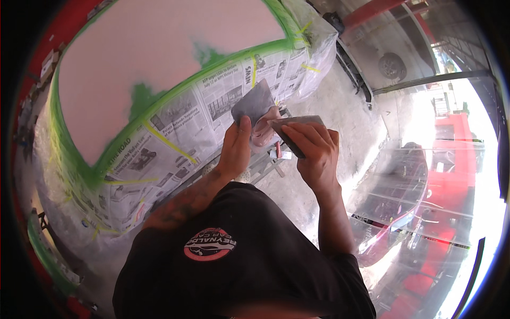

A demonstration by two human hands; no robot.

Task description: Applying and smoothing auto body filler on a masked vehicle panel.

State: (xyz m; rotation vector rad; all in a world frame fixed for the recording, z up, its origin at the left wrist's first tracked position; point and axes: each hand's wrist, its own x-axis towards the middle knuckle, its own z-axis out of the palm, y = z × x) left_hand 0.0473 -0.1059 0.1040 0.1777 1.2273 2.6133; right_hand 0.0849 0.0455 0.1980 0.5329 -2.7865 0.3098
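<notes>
My left hand (235, 151) grips a flat grey putty spreader (254, 102), thumb on its face, tilted up beside the masked panel. My right hand (319, 157) is closed on a second grey spreader (311, 120), fingers laid along it. The two spreaders come close together at their inner edges. Soft pinkish putty (268, 118) shows between them; how much sits on each blade I cannot tell. Left of my hands lies a large panel (170, 48) coated pale pink, with green edges and two green patches. Newspaper (220, 101) and yellow-green tape border its near side.
Clear plastic sheeting (313, 50) drapes around the panel's edges. Below my hands stands a metal frame (268, 165) with small items on it. Concrete floor (345, 122) runs to the right. A plastic-covered dark red car (396, 212) and a wheel (392, 66) are further off.
</notes>
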